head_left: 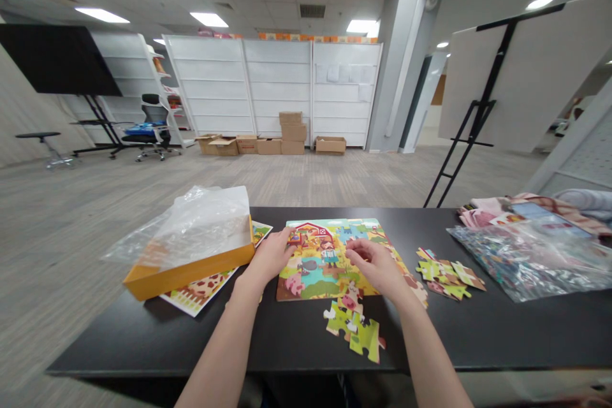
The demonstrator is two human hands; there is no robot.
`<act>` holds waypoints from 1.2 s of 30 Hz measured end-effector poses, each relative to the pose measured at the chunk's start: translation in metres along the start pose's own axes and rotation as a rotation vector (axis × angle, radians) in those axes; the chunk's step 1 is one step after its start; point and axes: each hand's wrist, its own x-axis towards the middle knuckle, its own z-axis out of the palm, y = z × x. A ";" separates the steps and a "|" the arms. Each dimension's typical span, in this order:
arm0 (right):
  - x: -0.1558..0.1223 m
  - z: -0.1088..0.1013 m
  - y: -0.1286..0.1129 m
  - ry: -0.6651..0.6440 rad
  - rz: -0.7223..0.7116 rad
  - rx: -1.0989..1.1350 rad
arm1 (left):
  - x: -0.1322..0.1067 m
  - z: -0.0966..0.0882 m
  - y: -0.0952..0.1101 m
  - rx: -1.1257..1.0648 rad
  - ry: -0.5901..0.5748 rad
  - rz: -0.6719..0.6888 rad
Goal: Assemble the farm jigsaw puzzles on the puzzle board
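A farm-scene jigsaw puzzle (320, 271) lies flat on the black table, with a red barn, a farmer and animals on it. My left hand (276, 252) rests along its left edge, fingers stretched out and holding nothing visible. Over the puzzle's right half, my right hand (375, 261) has its thumb and fingers drawn together close to the surface; whatever may be between them is hidden. Loose puzzle pieces (366, 335) in green lie in front of the puzzle's lower edge. Another small heap of puzzle pieces (444, 273) sits to the right of my right hand.
An orange box (191, 279) holding clear plastic wrap (201, 229) stands at the left, partly over a printed picture sheet (198, 293). At the right lie a clear plastic bag (526, 261) with many small bits and some folded cloth (488, 209). The table's front edge (287, 370) is close.
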 end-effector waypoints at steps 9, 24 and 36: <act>0.000 0.002 0.000 -0.013 -0.028 -0.026 | 0.000 -0.003 0.003 -0.040 0.007 0.020; -0.001 0.003 0.000 -0.018 -0.038 -0.083 | 0.000 -0.006 0.018 -0.060 -0.031 0.045; -0.002 0.003 0.001 -0.049 -0.038 -0.124 | 0.001 -0.003 0.022 -0.023 -0.064 0.082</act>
